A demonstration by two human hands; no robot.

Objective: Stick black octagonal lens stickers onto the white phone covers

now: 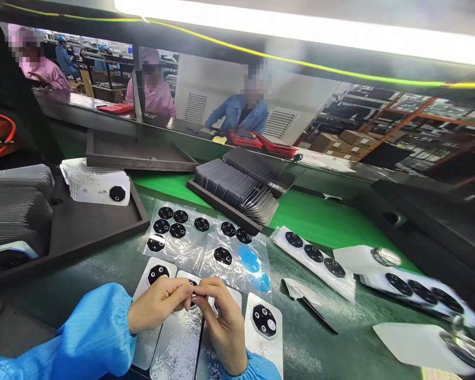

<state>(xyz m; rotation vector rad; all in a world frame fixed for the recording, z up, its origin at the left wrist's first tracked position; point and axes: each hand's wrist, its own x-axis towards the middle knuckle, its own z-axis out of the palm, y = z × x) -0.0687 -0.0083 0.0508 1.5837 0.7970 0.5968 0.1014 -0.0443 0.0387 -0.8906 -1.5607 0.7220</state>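
My left hand [162, 299] and my right hand [226, 324] meet with thumbs and fingers pinched together. What lies between the fingertips is too small and hidden to make out. Both are over a row of silvery phone back panels, among them the second panel [176, 343] and the rightmost panel [277, 316]. Each panel bears a black octagonal camera plate, such as the plate [264, 320] on the right one; my fingers partly cover the middle plates. Just beyond my hands lies a clear plastic sheet [198, 250] with several loose black octagonal plates and blue film discs [249, 258].
Strips of octagonal plates [314, 254] and tweezers [319, 314] lie to the right, near metal-lidded dispensers [386, 257]. A dark tray [91, 216] with stacked panels stands left; another rack of panels [237, 184] stands behind. Co-workers sit beyond the bench.
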